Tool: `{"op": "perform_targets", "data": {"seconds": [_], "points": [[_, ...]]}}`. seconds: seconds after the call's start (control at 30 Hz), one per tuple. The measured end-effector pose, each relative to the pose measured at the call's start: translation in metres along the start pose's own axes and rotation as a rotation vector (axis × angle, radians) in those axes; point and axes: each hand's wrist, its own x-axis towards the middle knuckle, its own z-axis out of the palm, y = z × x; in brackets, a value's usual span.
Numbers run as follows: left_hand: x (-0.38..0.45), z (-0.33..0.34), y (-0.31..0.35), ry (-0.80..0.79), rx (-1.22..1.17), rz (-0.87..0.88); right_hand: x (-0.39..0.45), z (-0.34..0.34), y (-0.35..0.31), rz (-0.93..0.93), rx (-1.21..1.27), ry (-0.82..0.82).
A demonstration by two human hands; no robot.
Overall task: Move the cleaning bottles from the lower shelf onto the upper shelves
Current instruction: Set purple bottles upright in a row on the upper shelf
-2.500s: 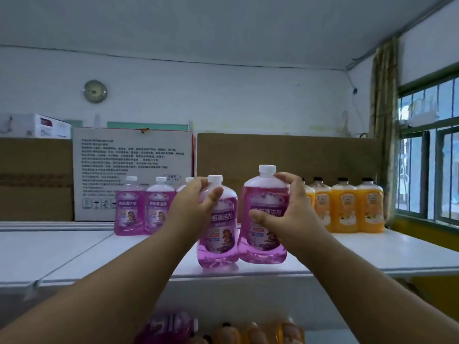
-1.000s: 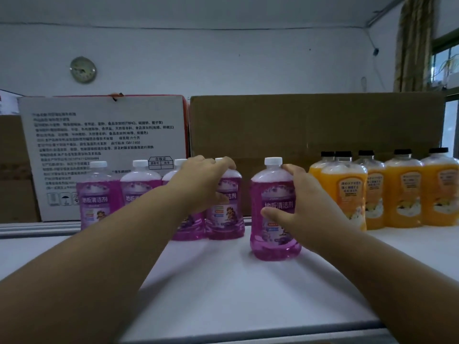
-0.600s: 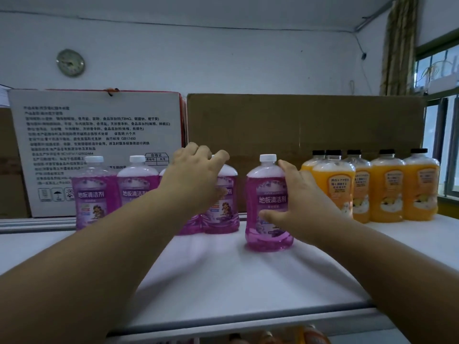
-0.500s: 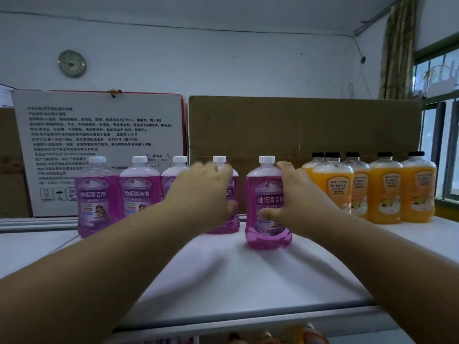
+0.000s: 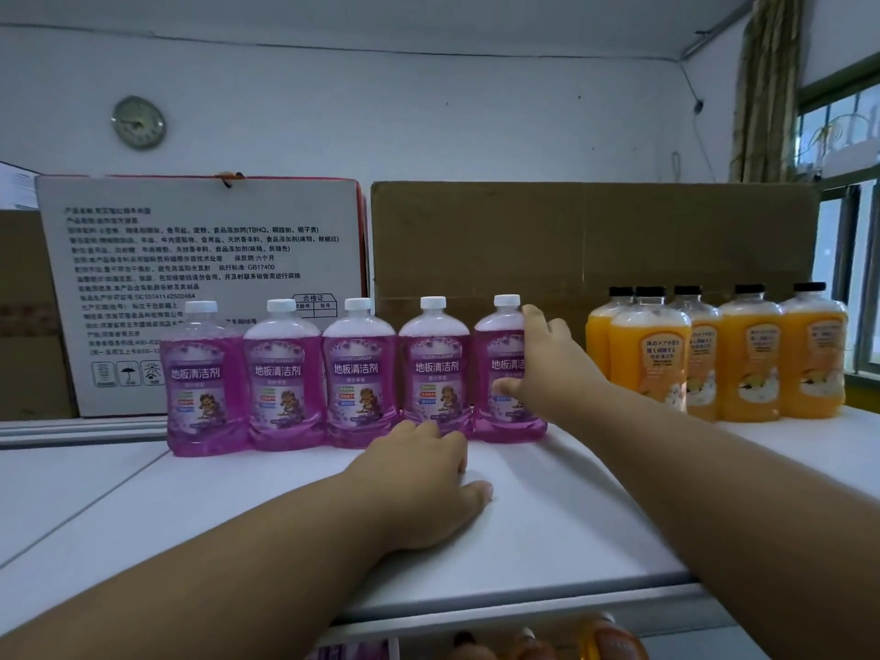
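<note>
Several purple cleaning bottles with white caps stand in a row at the back of the white upper shelf (image 5: 547, 516). My right hand (image 5: 547, 369) grips the rightmost purple bottle (image 5: 500, 345), which stands upright on the shelf in line with the rest. The purple bottle (image 5: 433, 369) to its left stands free. My left hand (image 5: 424, 473) lies low on the shelf in front of that bottle, fingers loosely spread, holding nothing. At the bottom edge, bottle tops (image 5: 609, 640) on the lower shelf peek out.
Several orange bottles (image 5: 752, 354) with black caps stand to the right of the purple row. Behind the bottles are a white printed carton (image 5: 205, 259) and a brown cardboard box (image 5: 595, 240). A window (image 5: 852, 240) is at the far right.
My right hand slid its purple bottle back into the row. My left hand let go of its bottle and dropped down toward me onto the shelf.
</note>
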Motion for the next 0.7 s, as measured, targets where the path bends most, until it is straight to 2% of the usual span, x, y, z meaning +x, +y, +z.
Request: {"op": "perform_targets", "data": {"seconds": [0.3,0.43,0.6,0.7], "points": [[-0.006,-0.005,0.004,-0.013,0.017,-0.004,-0.011,-0.003,0.007,0.011,-0.021,0.003],[-0.020,-0.017,0.015,0.024,0.047,-0.016,-0.035,-0.033,0.000,-0.133,-0.053,0.112],[-0.070,-0.006,0.060,0.356,-0.123,-0.039,-0.098,-0.072,-0.010,-0.321,0.090,0.178],[-0.101,0.011,0.097,0.553,-0.145,-0.031,-0.145,-0.094,-0.003,-0.423,0.172,0.235]]}}
